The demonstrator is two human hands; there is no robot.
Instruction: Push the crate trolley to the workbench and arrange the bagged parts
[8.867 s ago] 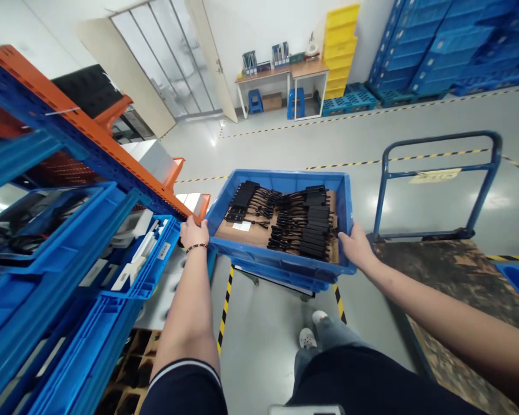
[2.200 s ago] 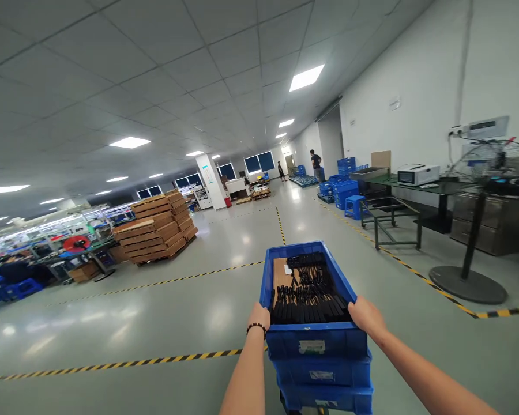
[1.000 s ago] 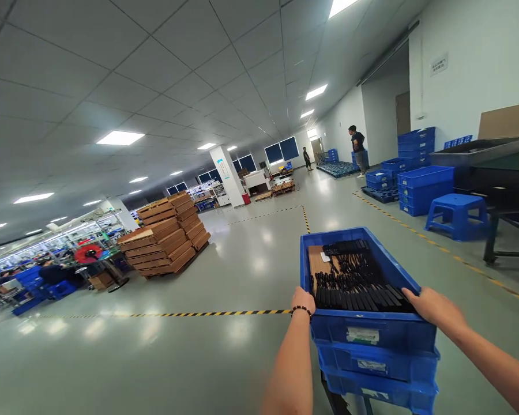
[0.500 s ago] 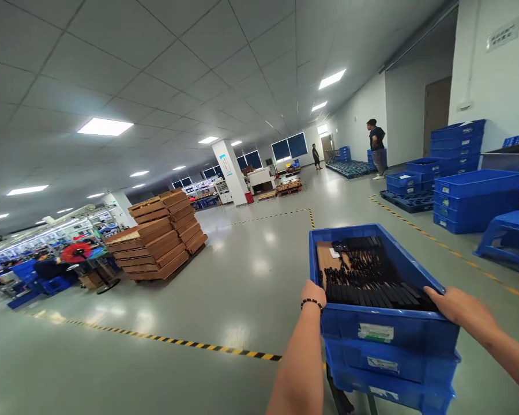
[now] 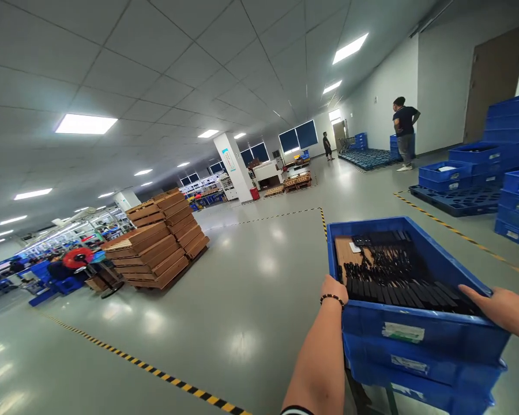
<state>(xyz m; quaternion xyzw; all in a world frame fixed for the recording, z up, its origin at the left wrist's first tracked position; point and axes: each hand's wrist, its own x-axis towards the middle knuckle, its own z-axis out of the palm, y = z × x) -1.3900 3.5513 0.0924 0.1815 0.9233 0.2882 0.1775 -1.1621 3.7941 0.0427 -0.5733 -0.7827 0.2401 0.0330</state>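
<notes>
In front of me at the lower right stands a stack of blue plastic crates [image 5: 415, 323]. The top crate holds rows of black parts with cables [image 5: 380, 259] and a brown cardboard sheet [image 5: 343, 253]. My left hand [image 5: 334, 289], with a beaded bracelet at the wrist, is closed on the near left corner of the top crate's rim. My right hand [image 5: 499, 311] grips the near right corner, its thumb over the inner side of the rim. The crates hide the fingertips of both hands. Under the stack, part of a dark frame shows.
Brown stacked trays [image 5: 160, 242] stand on the left, near a red fan [image 5: 78, 258]. Blue crates [image 5: 480, 167] sit on pallets at right. One person [image 5: 404, 132] stands by the wall, another [image 5: 327, 146] farther back. Striped tape [image 5: 155, 372] crosses the floor. A white pillar [image 5: 233, 167] rises mid-room.
The crates and both my hands now appear farther right in view. The brown stack stays at left, and the blue crates and standing person at right look nearer. Both hands keep their hold.
</notes>
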